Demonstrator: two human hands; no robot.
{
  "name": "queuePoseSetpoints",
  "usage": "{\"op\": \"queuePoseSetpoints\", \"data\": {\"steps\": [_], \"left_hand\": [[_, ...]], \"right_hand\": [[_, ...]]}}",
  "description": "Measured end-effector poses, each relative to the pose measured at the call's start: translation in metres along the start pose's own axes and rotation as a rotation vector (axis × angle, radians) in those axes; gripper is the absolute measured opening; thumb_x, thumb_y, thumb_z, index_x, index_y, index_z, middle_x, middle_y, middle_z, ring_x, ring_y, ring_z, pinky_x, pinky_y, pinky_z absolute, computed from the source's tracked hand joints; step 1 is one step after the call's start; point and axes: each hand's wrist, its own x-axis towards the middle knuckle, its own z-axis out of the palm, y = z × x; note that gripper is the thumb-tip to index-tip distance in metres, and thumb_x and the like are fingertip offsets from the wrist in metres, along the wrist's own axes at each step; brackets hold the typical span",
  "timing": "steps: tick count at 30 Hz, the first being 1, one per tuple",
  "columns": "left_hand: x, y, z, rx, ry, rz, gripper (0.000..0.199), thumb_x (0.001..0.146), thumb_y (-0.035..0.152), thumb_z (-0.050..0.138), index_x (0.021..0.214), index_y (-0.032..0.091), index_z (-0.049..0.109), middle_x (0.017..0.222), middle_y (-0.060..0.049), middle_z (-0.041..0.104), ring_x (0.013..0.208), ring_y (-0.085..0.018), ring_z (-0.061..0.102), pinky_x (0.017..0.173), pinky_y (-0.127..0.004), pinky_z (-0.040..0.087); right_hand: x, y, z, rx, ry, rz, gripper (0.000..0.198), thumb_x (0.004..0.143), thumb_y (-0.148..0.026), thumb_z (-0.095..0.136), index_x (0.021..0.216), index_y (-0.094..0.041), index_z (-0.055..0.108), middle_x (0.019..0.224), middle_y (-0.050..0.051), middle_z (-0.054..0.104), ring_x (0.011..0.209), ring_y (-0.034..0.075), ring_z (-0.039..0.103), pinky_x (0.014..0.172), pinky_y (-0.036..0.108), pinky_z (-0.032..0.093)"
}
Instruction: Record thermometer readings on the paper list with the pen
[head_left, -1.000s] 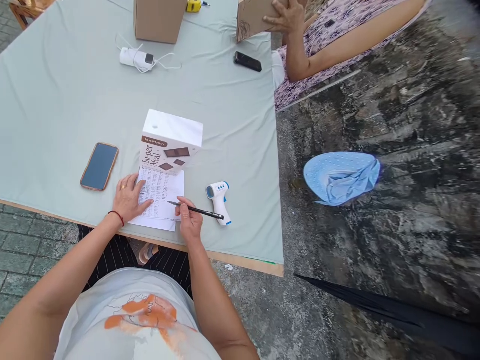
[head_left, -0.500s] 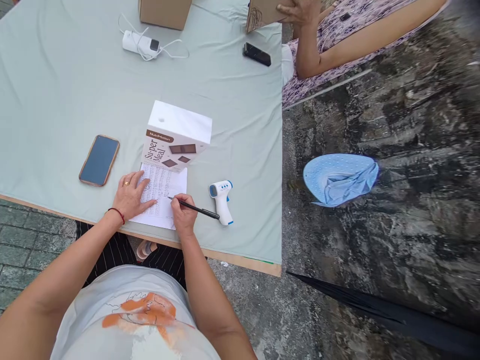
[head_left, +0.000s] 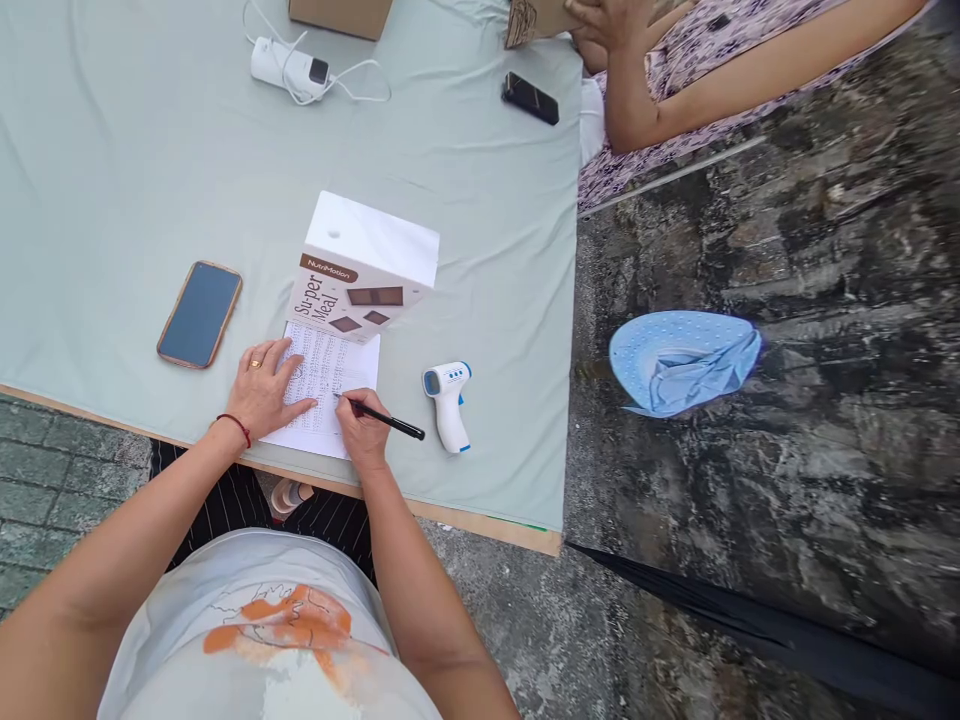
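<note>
Head: pen (head_left: 397, 424) in R hand (head_left: 364, 430), L hand (head_left: 261, 392) flat on sheet (head_left: 330, 365).

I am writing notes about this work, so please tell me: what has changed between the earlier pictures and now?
The right hand has moved left, further over the printed paper, and appears to grip the black pen nearer its tip. Nothing was newly taken or let go. The left hand stays spread on the paper; the smartphone, infrared thermometer and NutriMotion box stay in place.
</note>
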Motion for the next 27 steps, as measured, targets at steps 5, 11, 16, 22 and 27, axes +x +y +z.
{"op": "queuePoseSetpoints", "data": {"steps": [5,11,16,22,27], "left_hand": [[0.0005,0.0008,-0.0012,-0.008,-0.005,-0.007,0.060,0.082,0.060,0.062,0.123,0.015,0.061,0.143,-0.020,0.051,0.133,-0.037,0.044,0.113,-0.055,0.030],[0.0012,0.0010,-0.0017,-0.009,-0.016,-0.016,0.060,0.082,0.059,0.063,0.123,0.015,0.060,0.143,-0.020,0.051,0.134,-0.037,0.043,0.113,-0.056,0.030],[0.0014,0.0009,-0.0014,0.016,-0.016,-0.008,0.061,0.083,0.060,0.062,0.124,0.014,0.061,0.143,-0.020,0.051,0.133,-0.037,0.044,0.113,-0.055,0.031],[0.0016,0.0006,-0.0011,0.030,-0.019,-0.007,0.061,0.081,0.057,0.066,0.124,0.014,0.060,0.144,-0.020,0.051,0.133,-0.037,0.044,0.113,-0.054,0.031],[0.0014,0.0005,-0.0013,0.015,-0.016,-0.011,0.059,0.081,0.058,0.065,0.123,0.016,0.060,0.144,-0.020,0.051,0.133,-0.037,0.044,0.113,-0.055,0.031]], "right_hand": [[0.0003,0.0013,-0.0004,-0.003,-0.017,-0.017,0.012,0.075,-0.031,0.055,0.067,-0.021,0.058,0.059,-0.004,0.056,0.055,0.013,0.049,0.057,0.027,0.043],[0.0006,0.0018,-0.0015,0.002,-0.045,-0.001,0.011,0.074,-0.031,0.054,0.068,-0.022,0.057,0.059,-0.004,0.056,0.056,0.013,0.049,0.058,0.028,0.044],[0.0015,0.0007,-0.0019,0.011,-0.038,-0.003,0.010,0.074,-0.030,0.054,0.068,-0.022,0.056,0.059,-0.004,0.055,0.055,0.013,0.049,0.058,0.028,0.044],[0.0008,0.0000,-0.0017,0.011,-0.024,0.014,0.011,0.074,-0.031,0.053,0.068,-0.022,0.056,0.059,-0.004,0.055,0.056,0.013,0.049,0.058,0.028,0.043],[0.0010,0.0008,-0.0016,-0.014,-0.027,0.009,0.012,0.074,-0.031,0.054,0.068,-0.022,0.056,0.059,-0.004,0.055,0.056,0.013,0.049,0.059,0.028,0.043]]}}
